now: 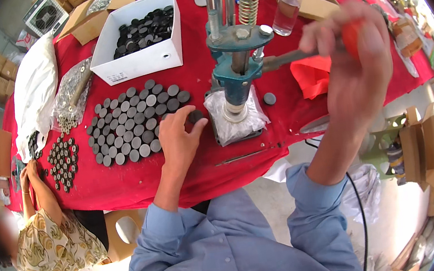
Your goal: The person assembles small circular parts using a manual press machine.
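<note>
A dark round disc [195, 116] sits between the thumb and forefinger of my left hand [180, 132], just left of the press base. My right hand [357, 61], slightly blurred, is closed around the red knob [352, 37] at the end of the lever [286, 58]. That lever runs to a green hand press [238, 43] with a spring and steel columns. Under the press's ram, the base [226, 126] is wrapped in clear plastic. Many similar grey-black discs [134, 121] lie in a flat group beside my left hand. One single disc [270, 98] rests right of the base.
A white box [171, 49] of black pieces stands behind the discs. Small ring-like parts [63, 160] lie at left, near a co-worker's hands [29, 172]. A clear jar [288, 10] and red cloth piece [311, 76] are right of the press. A black cable [360, 210] hangs beside my right arm.
</note>
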